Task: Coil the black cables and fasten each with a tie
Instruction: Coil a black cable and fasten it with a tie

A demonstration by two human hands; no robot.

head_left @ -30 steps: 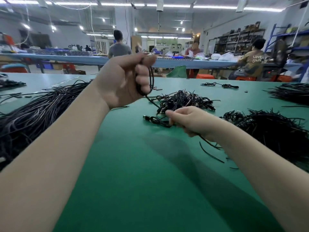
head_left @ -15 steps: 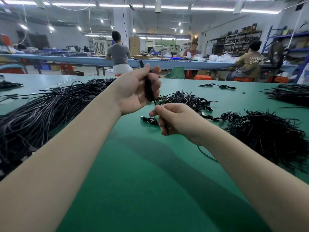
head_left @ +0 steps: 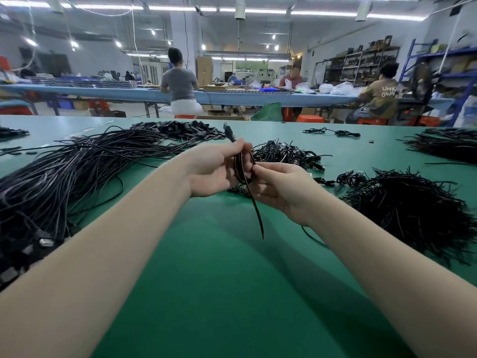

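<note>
Above the green table (head_left: 232, 293), just in front of the body: a coiled black cable (head_left: 244, 166), held upright as a narrow loop with its long axis running up and down. Plug end (head_left: 229, 132) poking up and slightly away, past the top of the left hand (head_left: 215, 171). Left fingers curled round the coil, thumb pressed along its upper part. Right hand (head_left: 277, 188) touching the coil from the other side, fingertips (head_left: 258, 168) pinching at the loop's middle, fingers bent. A thin black strand (head_left: 259, 215), cable tail or tie, cannot tell which, hanging down from between the hands and slanting slightly rightward toward the body, free end above the table.

To the left: a big heap of loose long cables (head_left: 64, 177), strands running mostly left to right. Behind the hands: a small pile of bundled cables (head_left: 286, 155). To the right: a bristly mound of short black ties (head_left: 413, 210). Farther back: people seated at a long blue bench (head_left: 116, 92).
</note>
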